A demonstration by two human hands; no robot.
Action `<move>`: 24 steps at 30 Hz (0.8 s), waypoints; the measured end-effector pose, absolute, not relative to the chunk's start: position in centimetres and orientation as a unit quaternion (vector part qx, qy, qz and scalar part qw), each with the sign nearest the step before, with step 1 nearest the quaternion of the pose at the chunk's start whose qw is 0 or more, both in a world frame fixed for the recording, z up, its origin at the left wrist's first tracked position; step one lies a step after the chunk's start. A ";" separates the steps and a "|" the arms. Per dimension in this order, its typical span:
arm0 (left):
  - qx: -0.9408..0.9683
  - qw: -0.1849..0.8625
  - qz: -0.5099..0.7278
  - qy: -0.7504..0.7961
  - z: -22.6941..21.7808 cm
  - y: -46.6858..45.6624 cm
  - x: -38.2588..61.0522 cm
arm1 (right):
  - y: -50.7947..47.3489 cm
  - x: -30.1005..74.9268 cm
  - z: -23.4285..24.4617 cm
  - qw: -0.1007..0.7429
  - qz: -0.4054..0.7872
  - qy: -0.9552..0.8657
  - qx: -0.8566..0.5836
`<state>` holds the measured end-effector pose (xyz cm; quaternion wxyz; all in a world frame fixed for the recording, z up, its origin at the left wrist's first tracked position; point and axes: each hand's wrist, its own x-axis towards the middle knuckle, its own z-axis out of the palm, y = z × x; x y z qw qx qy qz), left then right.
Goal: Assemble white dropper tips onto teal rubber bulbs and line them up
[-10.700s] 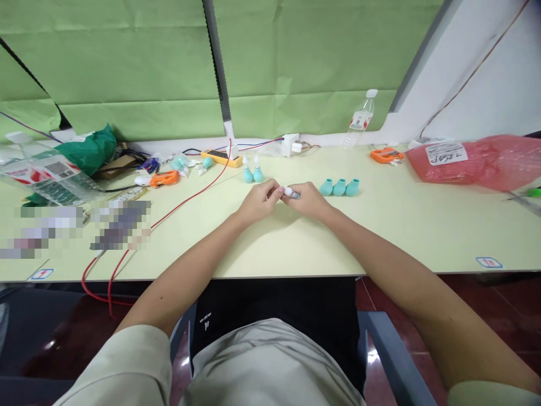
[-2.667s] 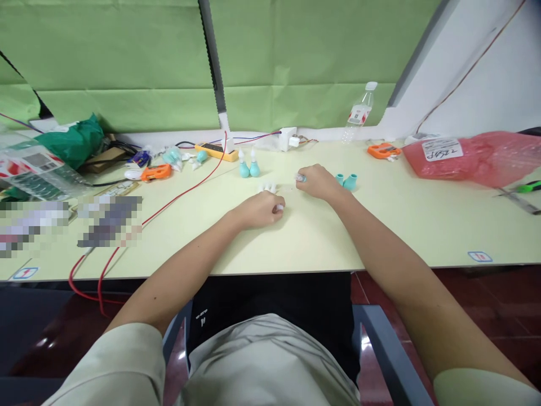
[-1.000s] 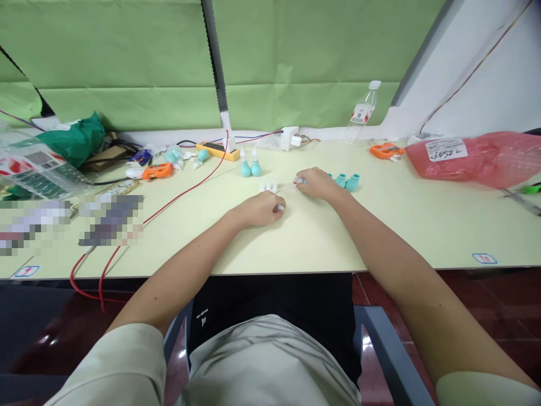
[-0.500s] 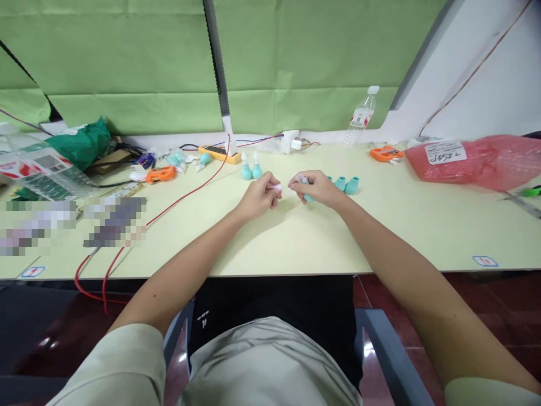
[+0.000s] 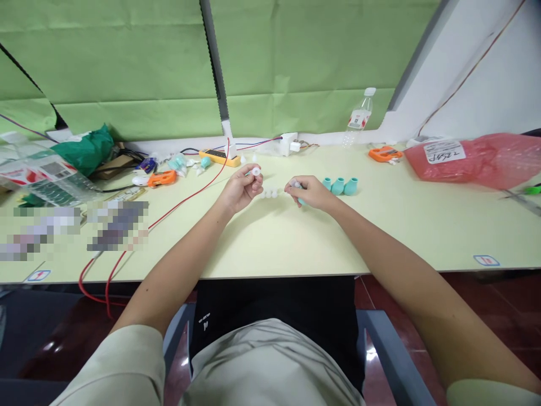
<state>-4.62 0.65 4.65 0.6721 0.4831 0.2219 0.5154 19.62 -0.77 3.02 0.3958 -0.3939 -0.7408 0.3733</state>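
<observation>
Left hand [image 5: 240,192] pinches a small white piece [image 5: 256,171], round end toward the viewer; right hand [image 5: 313,193], apart to its right, curls around a half-hidden teal piece [image 5: 301,201].

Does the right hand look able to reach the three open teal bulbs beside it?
Probably yes: the three teal bulbs stand on the table close to the right hand, with nothing seen blocking them. That hand already holds a teal piece, though, so it may need to put this down first.
</observation>
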 end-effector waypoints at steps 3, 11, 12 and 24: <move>0.480 0.673 0.517 0.222 4.8 1.1 -5.3 | -0.6 19.6 2.8 0.392 0.366 -0.740 -0.405; 0.721 0.356 0.409 0.431 3.4 3.3 -7.8 | -0.2 19.8 2.4 0.371 0.306 -0.731 -0.484; 0.762 0.273 0.373 0.453 3.1 3.5 -8.2 | -0.2 19.8 2.4 0.366 0.287 -0.739 -0.487; 0.840 0.161 0.239 0.459 1.5 3.6 -8.3 | 0.1 20.0 1.8 0.346 0.193 -0.796 -0.457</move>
